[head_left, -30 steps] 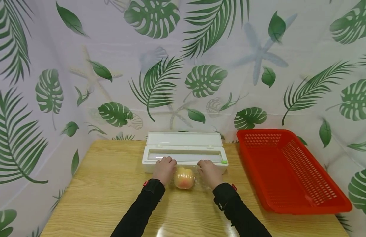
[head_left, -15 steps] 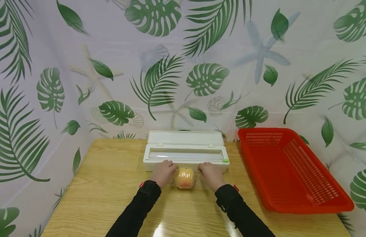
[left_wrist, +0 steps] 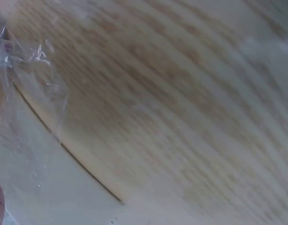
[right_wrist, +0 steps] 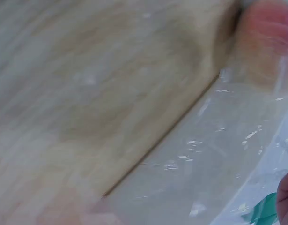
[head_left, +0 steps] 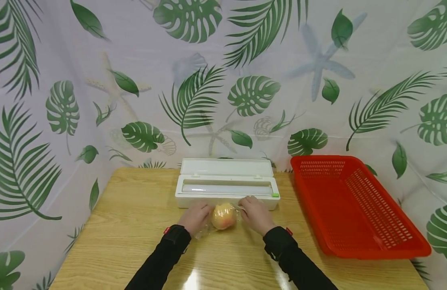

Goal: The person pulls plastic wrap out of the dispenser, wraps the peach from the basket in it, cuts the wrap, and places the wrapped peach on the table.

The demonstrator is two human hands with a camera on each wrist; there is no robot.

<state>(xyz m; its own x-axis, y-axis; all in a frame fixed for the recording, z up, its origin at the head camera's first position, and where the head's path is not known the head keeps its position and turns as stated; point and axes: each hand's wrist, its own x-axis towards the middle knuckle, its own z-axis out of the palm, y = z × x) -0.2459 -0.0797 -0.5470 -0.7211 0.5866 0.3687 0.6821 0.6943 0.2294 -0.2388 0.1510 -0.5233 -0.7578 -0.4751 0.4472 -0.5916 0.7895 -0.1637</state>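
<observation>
- White box (head_left: 187, 200) at table's far side, long and narrow; hinged lid (head_left: 227, 167) up, leaning back.
- Inside box: pale roll (head_left: 227, 189) lying lengthwise; green tab (head_left: 275, 195) on front rim, right end.
- Yellow-red fruit (head_left: 223, 216) on wooden table (head_left: 136, 209), just in front of box, between the hands, covered in clear film (right_wrist: 223, 131).
- Left hand (head_left: 195, 216): fingers curled, pinching film beside fruit.
- Right hand (head_left: 256, 213): thumb and fingers pinching film on fruit's other side.
- Red basket (head_left: 379, 254) right of box, slotted walls, open top.
</observation>
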